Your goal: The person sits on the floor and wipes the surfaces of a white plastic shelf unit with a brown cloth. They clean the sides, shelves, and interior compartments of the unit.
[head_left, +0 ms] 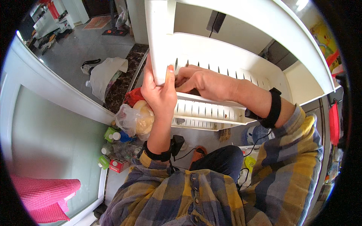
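Observation:
A white plastic shelf rack (226, 53) with slotted baskets stands before me. My left hand (162, 90) is closed around its front left upright post (159, 42), thumb pointing up along it. Inside the upper basket, at its left front corner, my right hand (208, 82) has its fingers curled on something dark and brownish, mostly hidden by the fingers; what it is I cannot tell. The right forearm lies over the basket's front rim. Below are lower slotted baskets (209, 111) with small dark specks in the nearer one.
Left of the rack, a plastic bag with yellowish contents (141, 118) sits above bottles (113, 148) and cartons (118, 165). A frosted-glass door (56, 127) stands at left, with a pink checked cloth (48, 195). A large water bottle (254, 135) is at lower right.

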